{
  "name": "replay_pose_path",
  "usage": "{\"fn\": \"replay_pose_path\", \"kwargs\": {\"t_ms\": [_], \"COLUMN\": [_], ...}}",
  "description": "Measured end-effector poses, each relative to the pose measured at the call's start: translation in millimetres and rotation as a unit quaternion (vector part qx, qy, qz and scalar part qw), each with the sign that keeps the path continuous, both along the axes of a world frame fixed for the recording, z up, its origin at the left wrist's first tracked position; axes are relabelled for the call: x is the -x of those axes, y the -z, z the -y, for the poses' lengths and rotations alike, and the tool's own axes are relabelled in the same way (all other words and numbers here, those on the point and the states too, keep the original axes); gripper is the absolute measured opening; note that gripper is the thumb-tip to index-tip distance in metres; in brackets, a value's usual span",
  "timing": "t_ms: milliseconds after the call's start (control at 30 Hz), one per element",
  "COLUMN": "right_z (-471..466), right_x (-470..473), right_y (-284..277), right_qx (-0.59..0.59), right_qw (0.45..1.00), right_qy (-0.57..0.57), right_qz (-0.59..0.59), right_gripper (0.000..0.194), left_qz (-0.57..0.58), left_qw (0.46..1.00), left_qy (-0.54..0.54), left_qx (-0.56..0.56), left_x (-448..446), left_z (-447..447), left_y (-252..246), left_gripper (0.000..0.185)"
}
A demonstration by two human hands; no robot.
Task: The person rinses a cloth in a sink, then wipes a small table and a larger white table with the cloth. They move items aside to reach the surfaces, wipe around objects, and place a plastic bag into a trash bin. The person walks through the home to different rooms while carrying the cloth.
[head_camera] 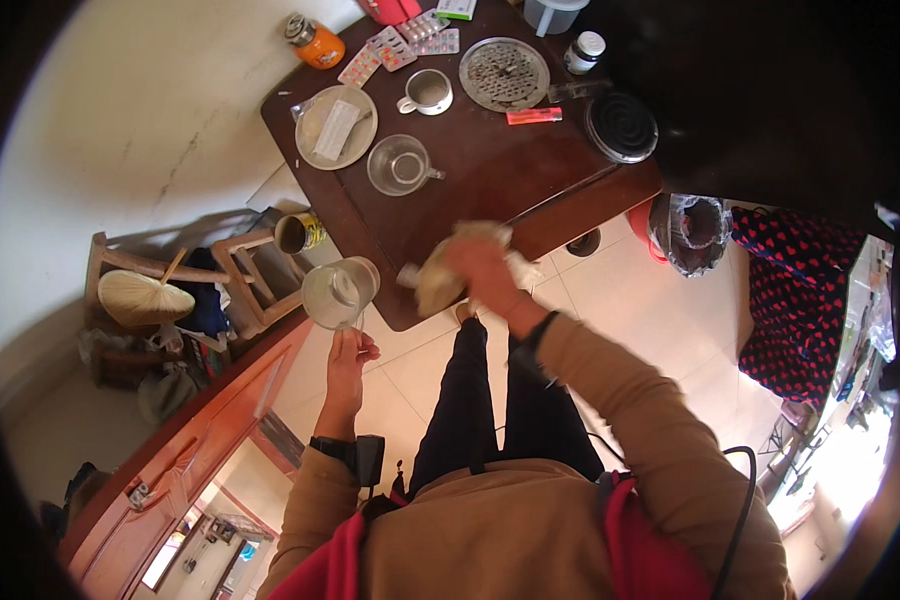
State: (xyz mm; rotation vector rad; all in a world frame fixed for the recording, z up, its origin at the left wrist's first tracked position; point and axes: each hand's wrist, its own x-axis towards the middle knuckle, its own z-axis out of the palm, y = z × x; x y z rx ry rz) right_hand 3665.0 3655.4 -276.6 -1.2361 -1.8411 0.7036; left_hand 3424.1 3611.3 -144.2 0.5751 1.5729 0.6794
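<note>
My left hand (351,360) grips the handle of a clear cup (340,292), held off the left front corner of the dark wooden table (487,176). A pale cloth (442,279) lies bunched under my right hand (486,270) at the table's front edge; hand and cloth are blurred. Farther in on the tabletop stands a second clear mug (399,165), its handle to the right. Behind it is a white enamel-like cup (428,91). To the left, a plate (309,150) carries a white packet (336,130).
Blister packs (392,49) and an orange jar (319,46) lie toward the back. A perforated metal tray (504,73), red lighter (534,115), lidded bottle (585,52) and round black coil tin (621,126) sit rightward. A wooden chair (251,289) stands left, a lined bin (690,236) right.
</note>
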Motion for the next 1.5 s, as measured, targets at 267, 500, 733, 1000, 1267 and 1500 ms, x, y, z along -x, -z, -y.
{"fn": "replay_pose_path", "kwargs": {"t_ms": [267, 500, 733, 1000, 1267, 1500], "right_z": [-25, -2, -129, -29, -52, -160], "right_x": [-50, 115, 153, 120, -20, -67], "right_y": [8, 0, 24, 10, 21, 14], "right_qx": [0.085, 0.077, -0.019, -0.025, 0.020, -0.001], "right_qw": [0.932, 0.971, 0.971, 0.970, 0.967, 0.975], "right_qy": [0.150, -0.036, -0.038, -0.117, -0.093, -0.032], "right_qz": [0.318, 0.223, 0.234, 0.212, 0.236, 0.222], "right_gripper": [0.058, 0.049, 0.047, 0.044, 0.042, 0.047], "left_qz": [0.019, -0.016, -0.022, -0.032, -0.007, 0.063], "left_qw": [0.999, 0.997, 0.992, 0.994, 0.999, 0.989], "left_qy": [-0.045, -0.076, -0.128, -0.100, 0.032, 0.125], "left_qx": [-0.003, 0.002, -0.012, -0.002, -0.019, -0.054], "left_x": [23, 55, 72, 66, 49, 18], "left_z": [20, 35, 55, 50, 25, 14], "left_y": [17, 10, 11, 11, 20, 43], "left_gripper": [0.025, 0.025, 0.027, 0.028, 0.025, 0.023]}}
